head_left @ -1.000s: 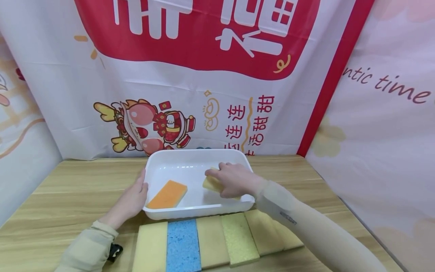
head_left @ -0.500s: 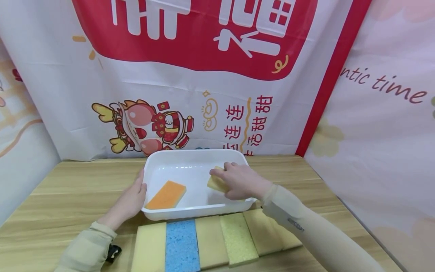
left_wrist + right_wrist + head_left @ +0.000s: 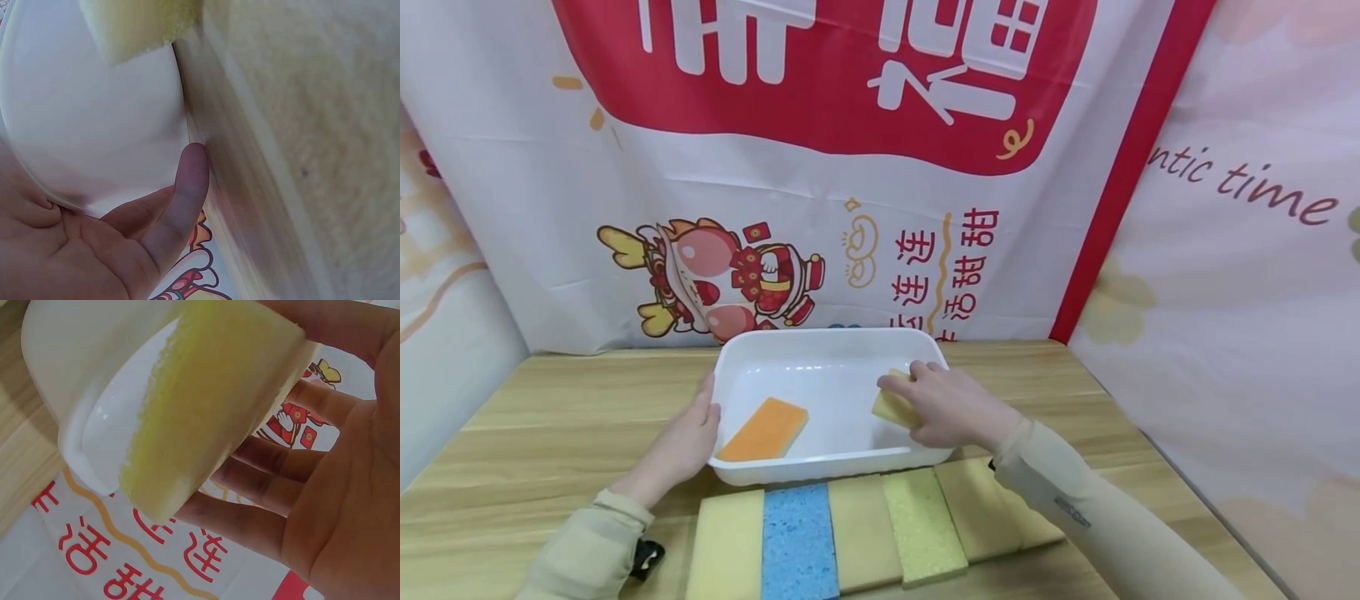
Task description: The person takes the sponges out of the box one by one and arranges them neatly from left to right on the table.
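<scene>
In the head view, a white plastic basin [image 3: 831, 354] stands on the table. My left hand [image 3: 681, 437] rests against its left outer wall. The left wrist view has a straight digit of that hand [image 3: 181, 206] lying along the wall. My right hand [image 3: 955, 404] grips a pale yellow sponge [image 3: 895, 410] over the right side of the basin. Its bright yellow layer and creamy side show in the right wrist view, fingers of my right hand [image 3: 250, 481] along one face of the sponge [image 3: 212, 406]. An orange-topped sponge [image 3: 765, 429] lies inside the basin at left.
In front of the basin, several sponges lie side by side: a pale yellow sponge [image 3: 726, 546], a speckled blue sponge [image 3: 800, 542], a tan sponge [image 3: 865, 533], and a yellow-green sponge [image 3: 925, 527]. A printed cloth backdrop [image 3: 831, 183] hangs behind the wooden table [image 3: 550, 433].
My right hand has shifted a little to the right with the yellow sponge. The left hand stays at the basin's wall, and the orange sponge lies where it was.
</scene>
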The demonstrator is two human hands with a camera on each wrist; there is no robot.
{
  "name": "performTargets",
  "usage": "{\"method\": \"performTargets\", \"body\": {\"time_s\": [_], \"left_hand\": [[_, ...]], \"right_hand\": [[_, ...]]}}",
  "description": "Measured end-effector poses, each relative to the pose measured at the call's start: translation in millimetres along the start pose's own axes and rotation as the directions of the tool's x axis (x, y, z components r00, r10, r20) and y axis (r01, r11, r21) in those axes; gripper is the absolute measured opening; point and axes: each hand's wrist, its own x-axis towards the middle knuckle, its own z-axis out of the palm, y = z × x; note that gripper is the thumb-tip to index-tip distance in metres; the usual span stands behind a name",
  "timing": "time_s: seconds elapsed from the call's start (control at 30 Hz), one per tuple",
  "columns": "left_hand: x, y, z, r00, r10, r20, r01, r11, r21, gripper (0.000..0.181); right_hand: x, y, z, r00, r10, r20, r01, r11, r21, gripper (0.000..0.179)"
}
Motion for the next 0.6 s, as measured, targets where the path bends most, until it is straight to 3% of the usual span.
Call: {"method": "performTargets", "body": {"time_s": [0.6], "left_hand": [[0.4,-2.7,0.4,1.0,0.009,-0.011,-0.009,1.0,0.003,0.06]], "right_hand": [[-30.3,7,4,0.989,-0.016,-0.146,0.015,1.0,-0.013,0.068]]}}
